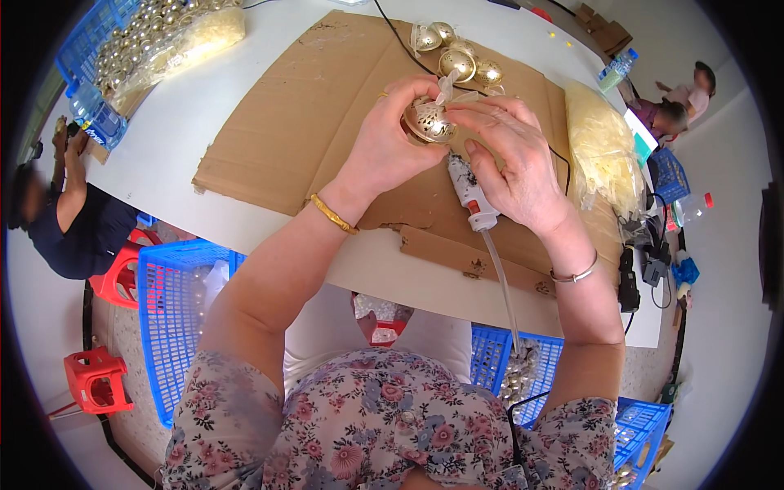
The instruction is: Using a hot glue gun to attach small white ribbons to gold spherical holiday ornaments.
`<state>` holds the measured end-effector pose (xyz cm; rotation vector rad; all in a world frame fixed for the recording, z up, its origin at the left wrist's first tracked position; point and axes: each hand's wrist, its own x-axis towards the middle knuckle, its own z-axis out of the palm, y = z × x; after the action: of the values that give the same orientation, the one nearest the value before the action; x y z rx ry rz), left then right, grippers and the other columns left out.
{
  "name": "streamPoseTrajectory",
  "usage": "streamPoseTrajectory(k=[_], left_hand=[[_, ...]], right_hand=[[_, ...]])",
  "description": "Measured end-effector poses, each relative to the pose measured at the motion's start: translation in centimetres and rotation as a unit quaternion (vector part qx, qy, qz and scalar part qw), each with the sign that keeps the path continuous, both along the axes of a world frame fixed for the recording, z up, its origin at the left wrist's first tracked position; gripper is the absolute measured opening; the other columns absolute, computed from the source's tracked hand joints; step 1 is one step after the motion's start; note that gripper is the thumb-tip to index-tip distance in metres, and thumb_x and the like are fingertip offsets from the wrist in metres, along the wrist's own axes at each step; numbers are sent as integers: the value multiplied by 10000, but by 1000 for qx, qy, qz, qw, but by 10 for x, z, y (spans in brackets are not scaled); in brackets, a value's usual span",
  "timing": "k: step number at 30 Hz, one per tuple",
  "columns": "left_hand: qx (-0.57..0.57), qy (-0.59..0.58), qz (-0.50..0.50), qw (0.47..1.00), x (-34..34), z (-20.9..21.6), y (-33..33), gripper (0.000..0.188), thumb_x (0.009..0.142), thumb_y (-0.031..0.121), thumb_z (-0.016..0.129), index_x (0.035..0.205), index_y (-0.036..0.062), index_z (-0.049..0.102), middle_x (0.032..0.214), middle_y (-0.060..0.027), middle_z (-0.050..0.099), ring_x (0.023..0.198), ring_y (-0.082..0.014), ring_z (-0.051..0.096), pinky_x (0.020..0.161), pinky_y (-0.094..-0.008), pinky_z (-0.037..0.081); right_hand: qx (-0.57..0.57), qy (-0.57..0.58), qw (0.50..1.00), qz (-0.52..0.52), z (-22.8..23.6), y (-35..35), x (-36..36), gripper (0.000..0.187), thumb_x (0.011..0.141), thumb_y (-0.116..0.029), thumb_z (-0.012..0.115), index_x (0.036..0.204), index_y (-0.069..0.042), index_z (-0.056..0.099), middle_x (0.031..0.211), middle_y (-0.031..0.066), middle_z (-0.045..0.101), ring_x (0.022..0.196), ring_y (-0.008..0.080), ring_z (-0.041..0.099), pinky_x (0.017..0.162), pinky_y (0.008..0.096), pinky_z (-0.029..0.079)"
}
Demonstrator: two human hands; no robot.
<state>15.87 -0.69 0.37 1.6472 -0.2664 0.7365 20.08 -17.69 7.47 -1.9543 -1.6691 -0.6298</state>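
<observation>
My left hand [384,147] is wrapped round a shiny gold bell-like ball ornament [430,122] with small cut-out holes. A sheer whitish ribbon bow [447,88] stands at its top. Reaching in from the right, my right hand [518,167] has its fingers stretched out and its thumb apart, the fingertips at the ornament and bow. Under the hands a glue gun [469,192], white with a red switch, lies on the cardboard sheet [286,122], a clear glue stick [501,282] trailing from its back end. Several finished-looking gold balls [457,64] with ribbons sit beyond my hands.
A bag of pale ribbon pieces [600,151] lies right of the cardboard. Far left, a heap of metallic balls [147,49] stands near a water bottle [96,114]. Blue baskets [167,327] flank my lap. Cords and adapters [653,265] clutter the right edge. Other people sit nearby.
</observation>
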Motion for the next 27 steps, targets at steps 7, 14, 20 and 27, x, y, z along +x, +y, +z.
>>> streamPoseTrajectory(k=[7,14,20,27], left_hand=[[-130,39,-77,988,-5,7,-2,553,610,8,699,1106,50,459,1068,-55,506,955,-115,523,811,-256,446],[-59,-99,-33,993,-3,7,-12,503,623,15,697,1071,65,472,1126,-81,508,947,-141,530,775,-264,453],[86,-160,37,983,-8,15,-15,407,595,19,704,961,79,535,1165,-102,502,905,-192,551,647,-259,443],[31,-107,-1,994,-11,19,-22,536,611,-13,696,1109,96,530,1213,-83,452,1010,-201,543,799,-305,485]], right_hand=[[118,174,978,3,18,-12,-7,237,764,16,541,995,1,590,969,79,599,852,160,536,801,271,419],[-8,498,864,-74,3,3,-3,475,784,-104,650,1205,7,460,1035,69,564,888,134,562,766,266,468],[20,529,846,-67,-1,13,-8,543,737,-56,664,1221,16,430,983,58,571,854,106,553,763,256,469],[127,403,897,-129,10,-4,0,558,705,-71,686,1180,74,432,970,78,585,847,102,555,746,241,469]])
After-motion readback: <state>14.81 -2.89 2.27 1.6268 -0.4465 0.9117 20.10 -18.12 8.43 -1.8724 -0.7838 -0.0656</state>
